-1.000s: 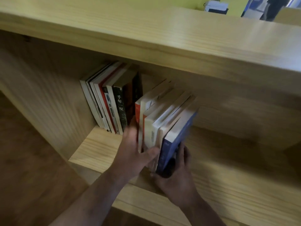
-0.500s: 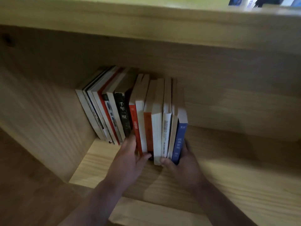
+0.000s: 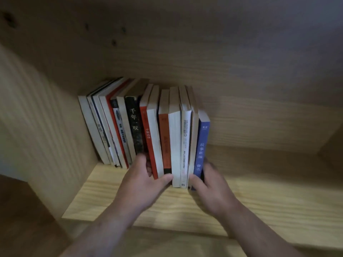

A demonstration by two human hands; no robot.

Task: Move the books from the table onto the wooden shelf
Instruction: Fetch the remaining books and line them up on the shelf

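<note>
A row of several books stands upright on the wooden shelf (image 3: 259, 197). The older group (image 3: 111, 130) leans against the left wall. A newer stack (image 3: 174, 141), red, orange and white spines, ends in a blue book (image 3: 201, 145) on the right. My left hand (image 3: 144, 182) grips the stack's left end, fingers beside the red spine and thumb across the lower spines. My right hand (image 3: 209, 184) holds the right end, thumb on the blue spine's foot, fingers behind its cover.
The shelf's left side wall (image 3: 42, 127) stands close to the books. Bare board runs to the right of the blue book up to a right wall (image 3: 332, 145). The upper board (image 3: 185, 34) hangs low overhead. Brown floor (image 3: 22, 219) shows at lower left.
The stack that leaned right a second ago now stands upright, pressed against the older books. Both hands have stayed at its two ends, and the view has dropped into the compartment.
</note>
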